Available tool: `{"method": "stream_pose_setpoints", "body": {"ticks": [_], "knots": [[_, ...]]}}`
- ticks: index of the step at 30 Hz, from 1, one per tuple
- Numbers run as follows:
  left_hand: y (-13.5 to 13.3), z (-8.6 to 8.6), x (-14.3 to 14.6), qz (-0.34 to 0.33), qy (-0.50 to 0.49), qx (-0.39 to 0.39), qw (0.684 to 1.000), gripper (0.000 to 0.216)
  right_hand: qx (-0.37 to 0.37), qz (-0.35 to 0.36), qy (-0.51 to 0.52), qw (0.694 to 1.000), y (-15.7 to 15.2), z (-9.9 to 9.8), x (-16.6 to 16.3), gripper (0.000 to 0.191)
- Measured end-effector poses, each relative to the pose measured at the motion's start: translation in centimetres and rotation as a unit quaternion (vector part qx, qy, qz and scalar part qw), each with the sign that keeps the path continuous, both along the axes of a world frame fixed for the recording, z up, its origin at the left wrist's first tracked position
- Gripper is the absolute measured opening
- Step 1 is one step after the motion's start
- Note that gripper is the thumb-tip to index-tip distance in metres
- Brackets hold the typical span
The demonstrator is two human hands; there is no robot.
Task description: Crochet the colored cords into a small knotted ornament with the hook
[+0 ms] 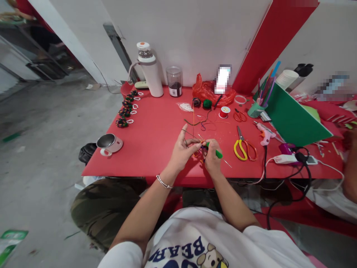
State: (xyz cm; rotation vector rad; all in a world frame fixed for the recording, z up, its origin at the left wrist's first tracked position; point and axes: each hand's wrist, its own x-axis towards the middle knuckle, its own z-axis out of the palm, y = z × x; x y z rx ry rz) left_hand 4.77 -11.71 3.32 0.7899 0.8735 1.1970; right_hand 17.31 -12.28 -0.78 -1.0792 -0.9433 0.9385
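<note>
My right hand [213,158] grips the green handle of a crochet hook [218,152]. Facing it, my left hand [181,150] pinches a small multicoloured crochet piece [198,153], with its index finger raised and a strand of yarn running over it. The hook's tip meets the piece, but fingers partly hide that spot. Beyond my hands lie a green yarn ball [207,104], a dark multicoloured yarn ball [196,102] and loose strands. A thin metal needle or hook [228,163] rests to the right of my right hand.
Several crocheted rings with white beads [122,122] line the left side, near a mug [109,144]. A white flask [152,74] and a jar [174,82] stand behind. Rightward are yellow-and-orange-handled scissors [241,149], a pink glue gun [266,134], cables and a green board [298,119].
</note>
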Motion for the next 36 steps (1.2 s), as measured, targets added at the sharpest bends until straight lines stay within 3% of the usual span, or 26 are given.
{"method": "stream_pose_setpoints", "body": {"ticks": [3,12,17,22,31,36], "knots": [[-0.1,0.3,0.0,0.001,0.003,-0.002,1.0,0.135,0.009,0.006,-0.001,1.0,0.0,-0.1,0.2,0.058],[0.2,-0.3,-0.5,0.05,0.03,0.042,0.997,0.123,0.045,0.025,-0.044,0.998,-0.3,0.0,0.3,0.055],[-0.1,0.0,-0.5,0.069,0.106,0.084,0.988,0.112,0.073,0.049,-0.081,0.993,-0.4,0.6,0.7,0.054],[-0.9,0.5,0.2,0.105,0.173,0.105,0.974,0.103,0.082,0.022,-0.177,0.981,-0.8,0.1,0.6,0.046],[-0.6,0.3,-0.5,0.077,0.076,0.09,0.99,0.106,0.087,-0.013,-0.175,0.981,-0.9,-0.7,-0.1,0.039],[-0.4,0.6,-1.2,0.044,0.046,0.052,0.997,0.114,0.082,0.01,-0.078,0.994,-0.2,-1.0,-0.4,0.058]]}}
